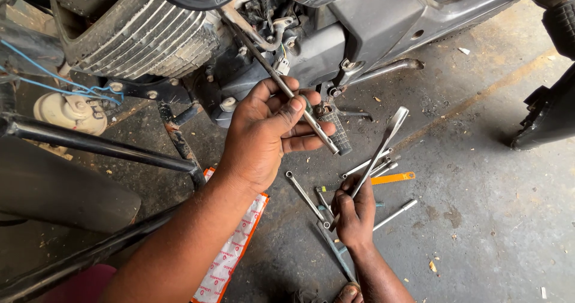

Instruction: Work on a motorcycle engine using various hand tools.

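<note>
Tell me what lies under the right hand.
Under the right hand: spanners and rods on the concrete floor, plus an orange-handled tool. The parts beneath the hand are hidden.

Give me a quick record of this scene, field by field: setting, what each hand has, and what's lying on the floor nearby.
setting: concrete floor beside a motorcycle engine
left hand: grips a long metal tube spanner, slanted up toward the engine
right hand: holds a flat metal wrench, its end pointing up and right
on floor: several loose metal tools, an orange-handled tool, a red and white packet
nearby: footpeg with rubber grip, blue wires
</note>
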